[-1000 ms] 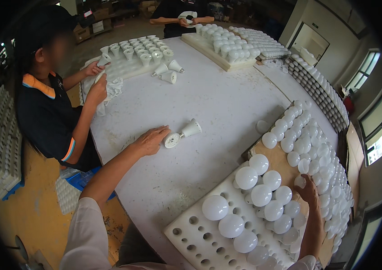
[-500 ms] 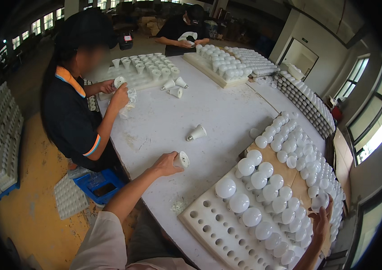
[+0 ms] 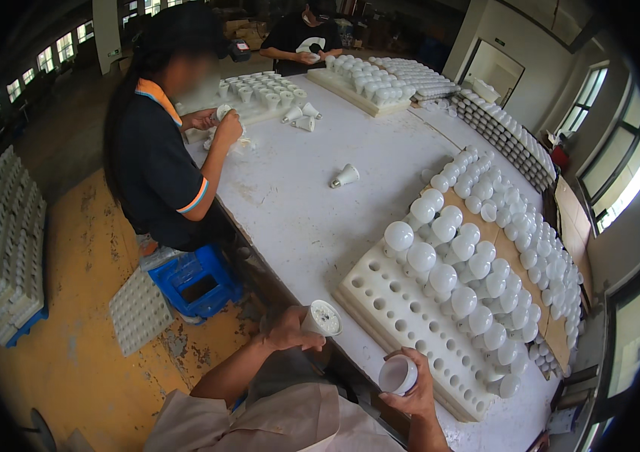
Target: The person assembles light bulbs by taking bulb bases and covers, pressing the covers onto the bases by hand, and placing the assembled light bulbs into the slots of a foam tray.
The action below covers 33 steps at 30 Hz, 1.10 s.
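Note:
My left hand [image 3: 287,330] is closed around a white bulb base [image 3: 324,318], a tapered housing whose wide end faces up and shows a flat disc inside. Close by, at the table's near edge, my right hand [image 3: 419,389] grips a white bulb cover [image 3: 398,374], its round opening turned toward me. The two parts are apart. Beyond my right hand lies a foam tray [image 3: 366,307] with rows of holes, partly filled with round white bulbs [image 3: 442,277]. One loose bulb base [image 3: 346,176] rests on its side on the white table [image 3: 290,218].
A co-worker [image 3: 165,158] at the left handles a part beside a tray of bulb bases [image 3: 260,90]. Another person [image 3: 301,41] works at the far end. A blue plastic stool [image 3: 198,285] and stacked trays [image 3: 7,256] stand on the floor. More bulb covers [image 3: 520,218] fill the right.
My left hand has drawn the bulb base back to the near edge. My right hand has come from the far right with a bulb cover, now near the left. The view has shifted.

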{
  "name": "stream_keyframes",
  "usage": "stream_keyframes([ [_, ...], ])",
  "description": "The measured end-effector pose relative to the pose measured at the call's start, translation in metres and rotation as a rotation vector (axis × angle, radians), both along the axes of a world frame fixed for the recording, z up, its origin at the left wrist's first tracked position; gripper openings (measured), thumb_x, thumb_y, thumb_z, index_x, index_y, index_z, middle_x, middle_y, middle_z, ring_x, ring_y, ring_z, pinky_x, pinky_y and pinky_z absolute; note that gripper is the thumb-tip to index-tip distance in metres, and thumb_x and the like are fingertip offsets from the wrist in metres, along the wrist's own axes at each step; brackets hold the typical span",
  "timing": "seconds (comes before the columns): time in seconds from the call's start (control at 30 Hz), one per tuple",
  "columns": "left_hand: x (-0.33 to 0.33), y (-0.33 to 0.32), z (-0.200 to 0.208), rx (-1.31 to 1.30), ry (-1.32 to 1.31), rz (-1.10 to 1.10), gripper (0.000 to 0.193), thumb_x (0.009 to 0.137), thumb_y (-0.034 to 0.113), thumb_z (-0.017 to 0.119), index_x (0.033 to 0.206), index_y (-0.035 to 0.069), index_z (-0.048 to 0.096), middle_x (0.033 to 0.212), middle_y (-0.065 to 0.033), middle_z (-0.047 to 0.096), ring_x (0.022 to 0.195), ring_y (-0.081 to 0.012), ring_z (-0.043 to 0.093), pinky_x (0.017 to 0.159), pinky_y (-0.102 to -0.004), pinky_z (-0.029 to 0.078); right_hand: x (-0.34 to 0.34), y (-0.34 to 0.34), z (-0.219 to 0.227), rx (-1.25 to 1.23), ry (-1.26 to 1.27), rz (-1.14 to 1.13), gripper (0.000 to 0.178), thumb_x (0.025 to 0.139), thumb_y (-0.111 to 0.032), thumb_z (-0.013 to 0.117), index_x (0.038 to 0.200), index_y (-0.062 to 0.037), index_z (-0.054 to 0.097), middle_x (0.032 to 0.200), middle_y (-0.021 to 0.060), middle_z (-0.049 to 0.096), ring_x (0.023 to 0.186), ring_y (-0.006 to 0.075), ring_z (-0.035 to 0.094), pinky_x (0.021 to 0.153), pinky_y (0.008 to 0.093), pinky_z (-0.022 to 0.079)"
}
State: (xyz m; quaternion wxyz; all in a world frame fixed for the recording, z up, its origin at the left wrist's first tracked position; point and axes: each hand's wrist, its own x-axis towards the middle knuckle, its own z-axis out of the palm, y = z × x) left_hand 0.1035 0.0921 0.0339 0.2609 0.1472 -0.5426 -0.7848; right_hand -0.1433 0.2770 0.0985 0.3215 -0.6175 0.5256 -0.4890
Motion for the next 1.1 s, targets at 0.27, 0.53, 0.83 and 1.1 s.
stream_keyframes([
  [0.27,-0.008,0.016,0.036,-0.254,-0.120,-0.227,0.047,0.071,0.020,0.079,0.108,-0.002,0.059,0.093,-0.0097,0.067,0.078,-0.0136,0.062,0.071,-0.0290,0.051,0.015,-0.028,-0.003,-0.021,-0.063,-0.029,0.079,0.058,-0.012,0.083,0.124,-0.0064,0.041,0.115,0.0126,0.056,0.106,0.0218,0.053,0.090,0.0352,0.042],
  [0.53,-0.031,-0.019,0.061,-0.301,-0.274,-0.305,0.053,0.066,0.027,0.084,0.104,-0.002,0.061,0.096,-0.0087,0.067,0.088,-0.0129,0.060,0.079,-0.0290,0.048,0.001,-0.061,0.005,0.076,-0.071,-0.044,0.081,0.056,-0.013,0.085,0.125,-0.0064,0.044,0.118,0.0093,0.057,0.109,0.0218,0.054,0.094,0.0343,0.041],
  [0.83,-0.057,-0.031,0.048,-0.299,-0.308,-0.396,0.060,0.064,0.032,0.086,0.105,-0.003,0.061,0.095,-0.0103,0.067,0.089,-0.0138,0.060,0.079,-0.0288,0.048,-0.007,-0.069,-0.022,0.075,-0.136,-0.016,0.079,0.056,-0.013,0.086,0.123,-0.0082,0.046,0.117,0.0096,0.057,0.109,0.0231,0.055,0.093,0.0358,0.042],
  [1.1,-0.063,-0.028,0.048,-0.327,-0.389,-0.404,0.057,0.063,0.033,0.086,0.101,-0.002,0.063,0.090,-0.0113,0.067,0.085,-0.0141,0.061,0.076,-0.0288,0.048,-0.009,-0.067,-0.025,0.127,-0.065,0.027,0.076,0.058,-0.014,0.085,0.123,-0.0084,0.046,0.114,0.0109,0.057,0.105,0.0250,0.057,0.090,0.0361,0.045],
])
